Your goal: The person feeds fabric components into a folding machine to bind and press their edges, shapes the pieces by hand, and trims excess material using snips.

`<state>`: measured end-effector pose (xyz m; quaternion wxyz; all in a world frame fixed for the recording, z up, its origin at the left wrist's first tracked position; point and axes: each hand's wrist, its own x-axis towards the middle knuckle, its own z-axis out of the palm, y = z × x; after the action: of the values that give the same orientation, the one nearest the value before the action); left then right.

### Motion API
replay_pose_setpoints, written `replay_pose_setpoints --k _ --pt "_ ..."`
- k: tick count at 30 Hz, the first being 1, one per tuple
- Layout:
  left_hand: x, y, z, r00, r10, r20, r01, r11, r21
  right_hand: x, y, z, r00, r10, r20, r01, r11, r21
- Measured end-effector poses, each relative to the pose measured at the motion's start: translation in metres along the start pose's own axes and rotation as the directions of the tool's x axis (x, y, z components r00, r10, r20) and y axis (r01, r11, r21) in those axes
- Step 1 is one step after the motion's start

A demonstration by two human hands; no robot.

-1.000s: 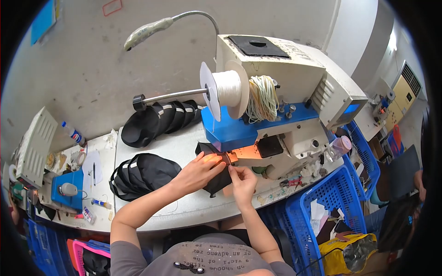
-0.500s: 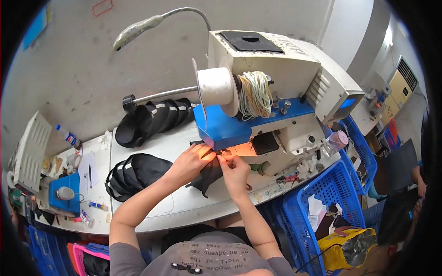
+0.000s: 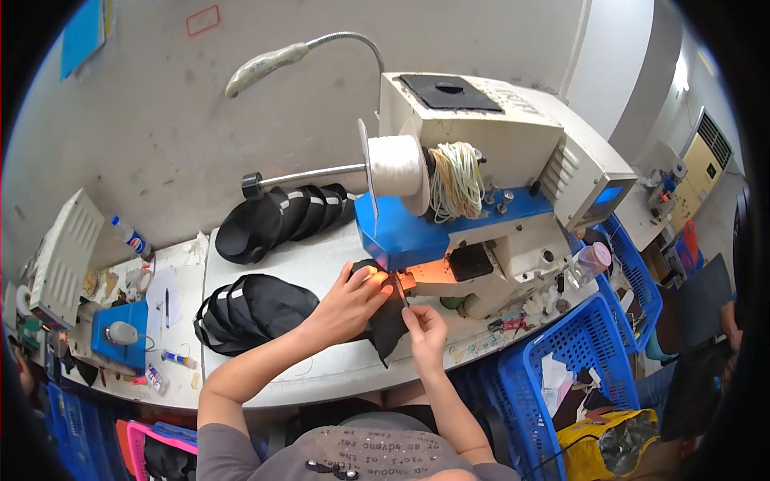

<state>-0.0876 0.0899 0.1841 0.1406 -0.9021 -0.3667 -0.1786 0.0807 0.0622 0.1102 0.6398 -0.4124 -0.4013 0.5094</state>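
A black fabric piece (image 3: 388, 327) lies under the head of the blue and white sewing machine (image 3: 405, 240), its lower corner hanging toward the table edge. My left hand (image 3: 346, 306) holds it from the left, fingertips close to the needle area in orange light. The needle itself is hidden. On the right, my right hand (image 3: 427, 330) pinches thumb and finger at the piece's right edge, where a narrow dark strip (image 3: 403, 293) runs up to the machine. Whether strip and piece are joined I cannot tell.
Two stacks of black fabric pieces, one nearer (image 3: 253, 314) and one farther (image 3: 277, 220), lie left of the machine. A white thread spool (image 3: 395, 172) sits on top. Right are red-handled snips (image 3: 507, 324) and a blue basket (image 3: 561, 341); a second machine (image 3: 120, 333) stands far left.
My right hand has moved down and slightly right, away from the needle area, with the narrow strip now showing. My left hand has shifted forward over the fabric. The camera view has tilted slightly.
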Motion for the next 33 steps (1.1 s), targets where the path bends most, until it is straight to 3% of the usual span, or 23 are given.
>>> replay_pose_setpoints --k 5,19,25,28,31,33 --pt "-0.001 0.008 0.007 0.998 0.02 -0.056 -0.019 1.0 0.02 0.001 -0.004 0.005 0.986 -0.156 -0.053 0.144 0.974 -0.177" --pt "0.008 0.007 0.005 0.999 -0.027 -0.021 0.028 0.999 0.021 0.021 -0.023 0.014 0.967 -0.255 -0.01 0.233 0.896 -0.379" --pt "0.013 0.0 0.007 0.998 -0.066 0.003 0.066 0.998 0.025 0.033 -0.024 0.016 0.944 -0.32 0.08 0.309 0.772 -0.555" --pt "0.016 -0.005 0.013 0.997 -0.04 -0.068 0.042 0.999 0.034 0.039 -0.024 0.022 0.93 -0.359 0.082 0.337 0.742 -0.579" --pt "0.019 -0.008 0.011 0.991 -0.098 0.088 0.098 0.995 0.001 0.043 -0.018 0.023 0.913 -0.396 0.098 0.373 0.715 -0.591" --pt "0.02 -0.007 0.007 0.994 -0.103 0.049 0.102 0.995 0.013 0.041 -0.015 0.022 0.905 -0.416 0.09 0.386 0.715 -0.583"
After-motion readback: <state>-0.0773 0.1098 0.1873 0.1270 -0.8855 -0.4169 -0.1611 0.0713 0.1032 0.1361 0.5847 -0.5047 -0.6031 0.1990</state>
